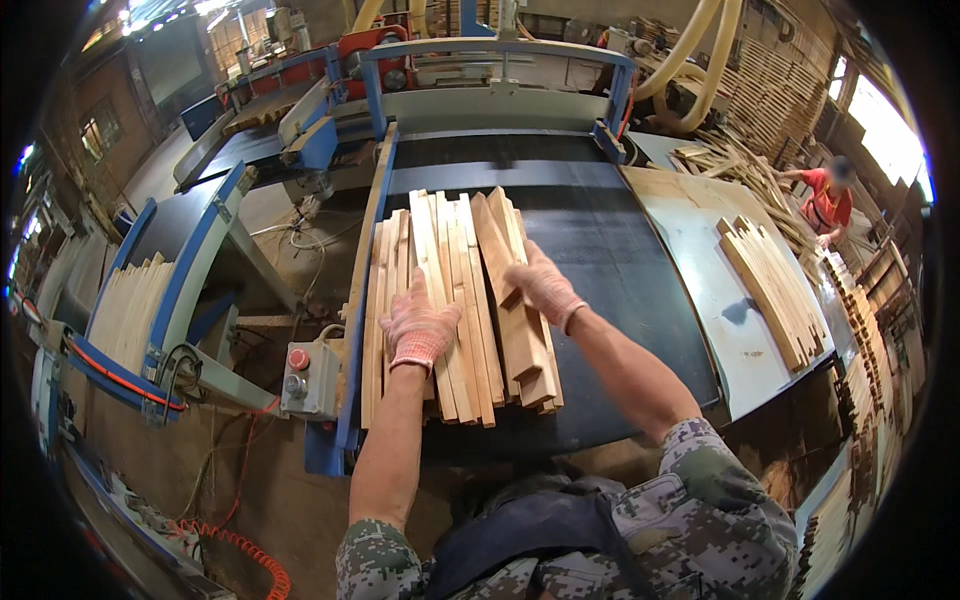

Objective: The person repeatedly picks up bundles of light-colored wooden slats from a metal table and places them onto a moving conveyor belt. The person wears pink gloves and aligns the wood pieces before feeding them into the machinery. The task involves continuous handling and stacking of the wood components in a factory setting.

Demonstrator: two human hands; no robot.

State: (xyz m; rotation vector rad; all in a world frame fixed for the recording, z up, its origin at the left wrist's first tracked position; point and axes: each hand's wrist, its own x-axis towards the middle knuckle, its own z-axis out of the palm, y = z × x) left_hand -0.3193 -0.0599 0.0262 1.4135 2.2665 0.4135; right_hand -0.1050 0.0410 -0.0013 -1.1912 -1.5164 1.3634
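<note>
The left hand point(422, 322) lies splayed and unclenched over the wooden strips point(470, 345) on the black conveyor belt point(630, 320), seemingly to steady their row, while the right hand point(545, 286) grasps the adjacent boards point(522, 350), probably to hold them together.

Pale wooden strips point(471, 290), side by side, ends uneven, on dark belt point(620, 290)

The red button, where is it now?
In the head view, the red button sits left of centre, on the grey box left of the person's left hand.
</note>
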